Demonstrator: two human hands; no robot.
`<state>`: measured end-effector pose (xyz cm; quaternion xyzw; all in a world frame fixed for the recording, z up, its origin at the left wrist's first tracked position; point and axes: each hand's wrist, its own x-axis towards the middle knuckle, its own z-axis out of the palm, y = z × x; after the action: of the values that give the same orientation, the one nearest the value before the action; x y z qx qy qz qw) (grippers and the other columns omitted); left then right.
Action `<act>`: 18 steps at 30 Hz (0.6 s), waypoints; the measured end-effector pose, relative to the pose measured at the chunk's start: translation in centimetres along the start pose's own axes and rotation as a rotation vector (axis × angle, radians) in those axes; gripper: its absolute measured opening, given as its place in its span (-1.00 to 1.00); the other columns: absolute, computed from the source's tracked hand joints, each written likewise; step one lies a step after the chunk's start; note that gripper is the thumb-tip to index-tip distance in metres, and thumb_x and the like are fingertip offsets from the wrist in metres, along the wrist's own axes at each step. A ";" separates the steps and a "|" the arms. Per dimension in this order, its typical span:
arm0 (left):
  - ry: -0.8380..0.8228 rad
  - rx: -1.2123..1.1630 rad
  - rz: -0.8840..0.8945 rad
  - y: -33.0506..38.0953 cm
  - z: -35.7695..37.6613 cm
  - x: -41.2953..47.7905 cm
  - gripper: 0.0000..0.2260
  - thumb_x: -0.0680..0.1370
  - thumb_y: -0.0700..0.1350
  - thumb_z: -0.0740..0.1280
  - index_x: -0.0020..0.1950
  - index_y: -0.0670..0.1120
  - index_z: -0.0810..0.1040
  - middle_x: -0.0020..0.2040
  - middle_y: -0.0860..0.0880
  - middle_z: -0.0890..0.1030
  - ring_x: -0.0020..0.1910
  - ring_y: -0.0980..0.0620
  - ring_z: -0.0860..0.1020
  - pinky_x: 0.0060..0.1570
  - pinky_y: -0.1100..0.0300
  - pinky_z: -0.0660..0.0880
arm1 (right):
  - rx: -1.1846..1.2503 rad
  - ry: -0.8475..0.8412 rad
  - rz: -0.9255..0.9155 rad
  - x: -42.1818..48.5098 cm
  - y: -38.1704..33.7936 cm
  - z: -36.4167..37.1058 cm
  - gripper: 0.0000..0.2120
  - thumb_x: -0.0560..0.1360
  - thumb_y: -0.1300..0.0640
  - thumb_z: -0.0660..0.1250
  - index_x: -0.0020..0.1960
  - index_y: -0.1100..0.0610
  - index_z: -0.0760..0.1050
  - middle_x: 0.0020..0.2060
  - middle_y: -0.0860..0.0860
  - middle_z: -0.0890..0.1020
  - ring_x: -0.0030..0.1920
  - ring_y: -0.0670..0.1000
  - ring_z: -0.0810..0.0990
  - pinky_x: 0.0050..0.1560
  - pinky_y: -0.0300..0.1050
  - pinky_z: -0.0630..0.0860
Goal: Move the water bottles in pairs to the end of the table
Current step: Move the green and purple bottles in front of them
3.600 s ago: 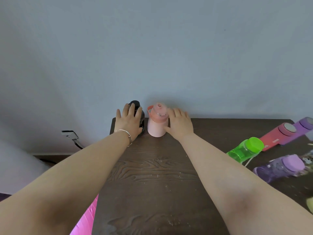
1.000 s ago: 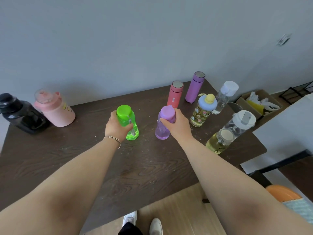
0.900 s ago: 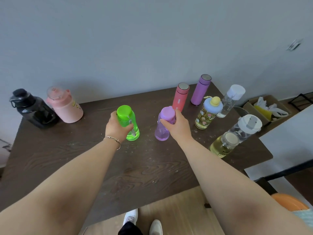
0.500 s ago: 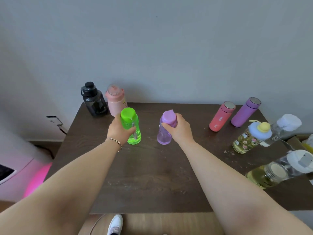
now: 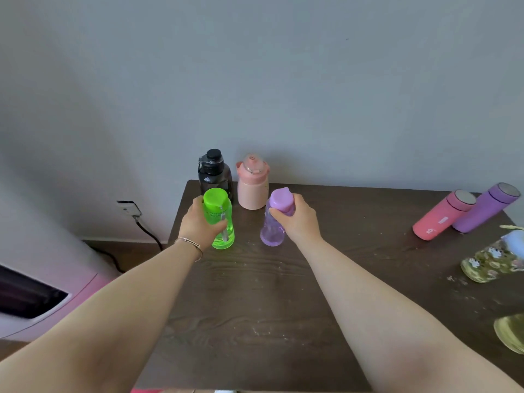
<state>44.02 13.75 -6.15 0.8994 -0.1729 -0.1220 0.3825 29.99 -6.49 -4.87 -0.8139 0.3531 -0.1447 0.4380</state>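
My left hand (image 5: 198, 222) grips a clear green bottle (image 5: 219, 219) with a green cap. My right hand (image 5: 297, 219) grips a clear purple bottle (image 5: 273, 225) around its purple cap. Both bottles stand upright just in front of a black bottle (image 5: 214, 173) and a pink bottle (image 5: 252, 181), which sit at the table's far left corner by the wall. Whether the two held bottles touch the tabletop I cannot tell.
On the dark wooden table (image 5: 255, 307), a pink flask (image 5: 442, 214) and a purple flask (image 5: 486, 207) stand at the right. A flower-patterned bottle (image 5: 493, 259) and a yellowish bottle (image 5: 510, 333) are cut off by the right edge. A wall socket with cable (image 5: 129, 208) is left.
Both hands have carried the green and purple bottles leftward along the table, up to the black and pink bottles. The view has swung left with them.
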 end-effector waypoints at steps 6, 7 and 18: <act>-0.060 -0.008 0.021 -2.6 -1.3 3.9 -0.38 0.42 -0.07 0.55 0.42 -0.09 0.39 0.24 -0.12 0.61 0.18 -0.18 0.60 0.04 0.13 0.43 | -0.020 0.013 0.012 1.6 -2.0 4.6 -0.40 0.44 -0.09 0.50 0.38 0.04 0.36 0.28 -0.01 0.56 0.24 0.05 0.54 0.11 -0.12 0.49; -0.069 -0.010 0.025 -2.8 -1.4 4.4 -0.38 0.42 -0.08 0.54 0.41 -0.09 0.38 0.24 -0.12 0.61 0.18 -0.18 0.60 0.04 0.13 0.44 | -0.025 0.016 0.014 1.9 -2.2 5.2 -0.39 0.44 -0.09 0.50 0.39 0.04 0.36 0.28 0.00 0.55 0.25 0.06 0.54 0.12 -0.11 0.48; -0.106 0.000 0.056 -4.4 -1.1 6.7 -0.36 0.43 -0.10 0.55 0.45 -0.13 0.37 0.30 -0.15 0.58 0.22 -0.20 0.59 0.08 0.13 0.45 | -0.060 0.029 0.037 3.6 -2.7 8.5 -0.40 0.43 -0.08 0.51 0.37 0.07 0.39 0.26 0.02 0.57 0.24 0.07 0.54 0.08 -0.13 0.47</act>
<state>51.46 14.53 -9.20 0.8866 -0.2181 -0.1584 0.3759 38.33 -2.85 -7.81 -0.8178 0.3786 -0.1379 0.4108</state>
